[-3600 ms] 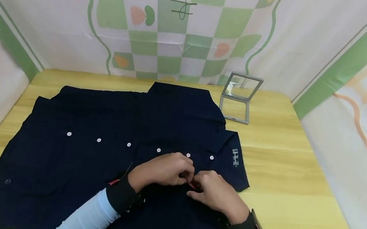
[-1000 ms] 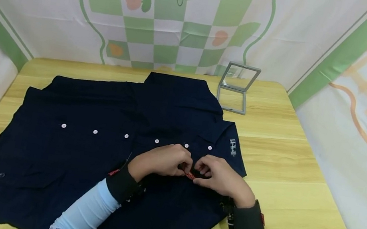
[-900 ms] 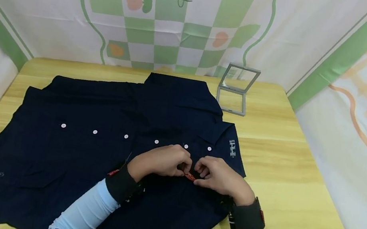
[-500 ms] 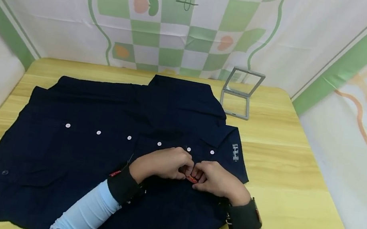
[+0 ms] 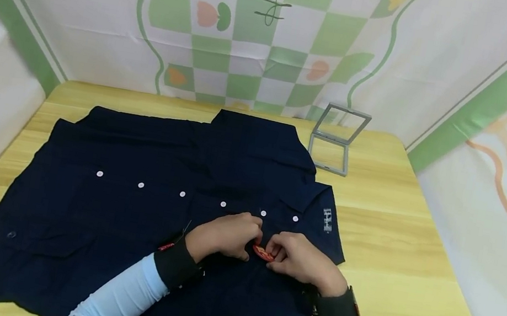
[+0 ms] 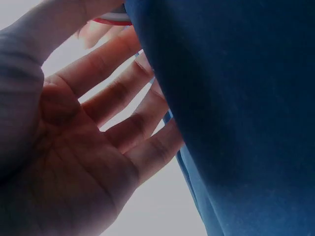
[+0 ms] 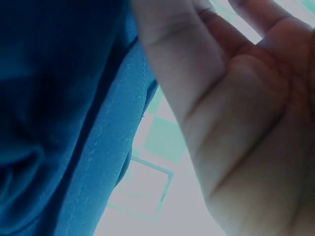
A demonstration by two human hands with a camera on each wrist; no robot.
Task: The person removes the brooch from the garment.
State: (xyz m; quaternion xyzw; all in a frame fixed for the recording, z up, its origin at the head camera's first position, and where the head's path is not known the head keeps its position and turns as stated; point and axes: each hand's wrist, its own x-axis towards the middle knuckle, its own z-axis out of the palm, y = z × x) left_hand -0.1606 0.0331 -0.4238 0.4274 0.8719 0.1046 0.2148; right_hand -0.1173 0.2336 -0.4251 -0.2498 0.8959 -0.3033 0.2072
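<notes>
A navy shirt (image 5: 134, 149) with white buttons lies spread out, its collar (image 5: 328, 237) to the right. Over the shirt front, below the button row, sits a small red badge (image 5: 263, 253), tilted; its pin is not visible. My right hand (image 5: 302, 258) pinches the badge's right end between thumb and fingers. At its left end is my left hand (image 5: 228, 235), index finger touching or nearly touching the rim, thumb apart. In the left wrist view, the badge's red rim (image 6: 115, 21) shows above the fingers (image 6: 118, 93), whose tips go behind the shirt cloth (image 6: 236, 108).
A grey-framed clear folding case (image 5: 329, 154) stands unfolded at the back right of the wooden table (image 5: 411, 296). A patterned curtain (image 5: 274, 33) hangs behind the table. Black bands with small cameras circle both wrists.
The left thumb has moved off the badge, widening its gap from the index finger. More of the badge's red face shows than before. The head view has shifted slightly.
</notes>
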